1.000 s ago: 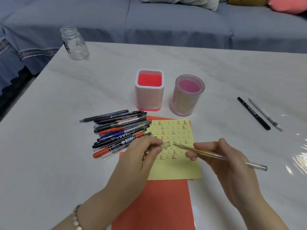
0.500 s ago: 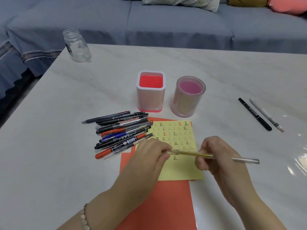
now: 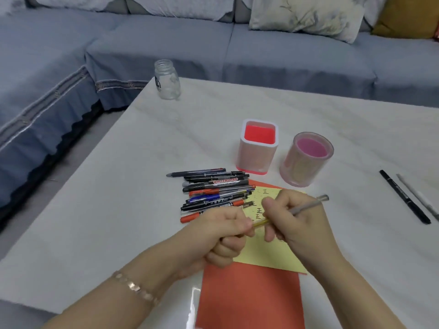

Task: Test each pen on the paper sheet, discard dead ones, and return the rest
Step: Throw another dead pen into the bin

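My right hand (image 3: 299, 219) grips a slim gold pen (image 3: 306, 206) with a grey rear end, held low over the yellow paper sheet (image 3: 273, 255). My left hand (image 3: 225, 231) pinches the pen's tip end, where the cap sits between thumb and forefinger. The sheet carries rows of small written marks and lies on an orange sheet (image 3: 249, 298). A pile of several pens and markers (image 3: 213, 193) lies just left of the paper. Two empty holders stand behind it: a square white-and-red one (image 3: 257, 148) and a round pink one (image 3: 305, 160).
A black pen (image 3: 403, 195) and a white pen (image 3: 418, 195) lie apart at the table's right. A clear glass jar (image 3: 167, 79) stands at the far left corner. A blue sofa wraps around the table's far and left sides.
My hands came together: the left hand brought the cap onto the pen's tip, and the pen's rear end swung upward. The camera view tilted up and shifted left.
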The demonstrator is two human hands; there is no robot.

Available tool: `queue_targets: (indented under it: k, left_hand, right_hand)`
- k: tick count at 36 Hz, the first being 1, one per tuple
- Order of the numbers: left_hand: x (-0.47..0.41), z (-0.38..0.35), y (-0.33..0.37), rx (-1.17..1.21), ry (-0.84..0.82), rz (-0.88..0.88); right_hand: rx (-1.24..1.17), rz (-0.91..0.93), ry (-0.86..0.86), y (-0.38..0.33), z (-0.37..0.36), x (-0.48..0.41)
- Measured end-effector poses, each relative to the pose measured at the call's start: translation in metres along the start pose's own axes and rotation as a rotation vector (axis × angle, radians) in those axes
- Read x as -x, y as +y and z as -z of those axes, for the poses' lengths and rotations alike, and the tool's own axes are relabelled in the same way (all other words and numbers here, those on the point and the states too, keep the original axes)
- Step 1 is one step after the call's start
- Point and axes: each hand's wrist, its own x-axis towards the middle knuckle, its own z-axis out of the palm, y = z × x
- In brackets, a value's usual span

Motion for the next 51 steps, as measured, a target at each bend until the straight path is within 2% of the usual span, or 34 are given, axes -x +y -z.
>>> queue_targets:
  k: [2, 7, 10, 13, 15, 22, 25, 28, 32, 36, 39, 45, 48, 51]
  left_hand:
    - [0.013, 0.008, 0.009, 0.000, 0.063, -0.055]
    - [0.048, 0.037, 0.011, -0.480, 0.591, -0.466]
    - [0.083, 0.060, 0.005, -0.570, 0.752, -0.533]
    - [0.119, 0.081, -0.003, -0.558, 0.910, -0.540]
    - [0.141, 0.098, -0.011, -0.569, 1.059, -0.529]
    - [0.240, 0.156, -0.051, -0.584, 1.594, -0.366]
    - [0.278, 0.182, -0.080, -0.648, 1.732, -0.135]
    - [0.300, 0.214, -0.116, -0.706, 1.742, 0.161]
    - [0.309, 0.249, -0.152, -0.744, 1.614, 0.493]
    - [0.305, 0.268, -0.164, -0.765, 1.466, 0.662]
    - [0.292, 0.269, -0.149, -0.770, 1.488, 0.574]
    - [0.244, 0.229, -0.083, -0.855, 1.503, 0.165]
    - [0.206, 0.192, -0.050, -0.945, 1.383, -0.013]
    - [0.161, 0.153, -0.030, -1.015, 1.154, -0.163]
  right_hand:
    - [0.001, 0.010, -0.006, -0.007, -0.019, -0.009]
    - [-0.063, -0.109, 0.020, -0.020, -0.082, -0.024]
    - [-0.100, -0.194, -0.073, -0.028, -0.126, -0.026]
    - [-0.125, -0.328, -0.236, -0.033, -0.172, -0.024]
    - [-0.056, -0.372, -0.379, -0.033, -0.201, -0.022]
    - [0.395, -0.250, -0.805, -0.022, -0.274, -0.020]
    - [0.514, -0.181, -0.897, -0.012, -0.299, -0.019]
    - [0.583, -0.150, -0.959, -0.004, -0.317, -0.015]
    - [0.634, -0.128, -0.994, 0.005, -0.328, -0.009]
    - [0.704, -0.105, -1.005, 0.012, -0.321, -0.007]
    - [0.744, -0.097, -0.988, 0.016, -0.307, -0.010]
    - [0.809, -0.118, -0.919, 0.023, -0.260, -0.020]
    - [0.829, -0.126, -0.863, 0.026, -0.225, -0.023]
    - [0.855, -0.139, -0.785, 0.027, -0.182, -0.025]
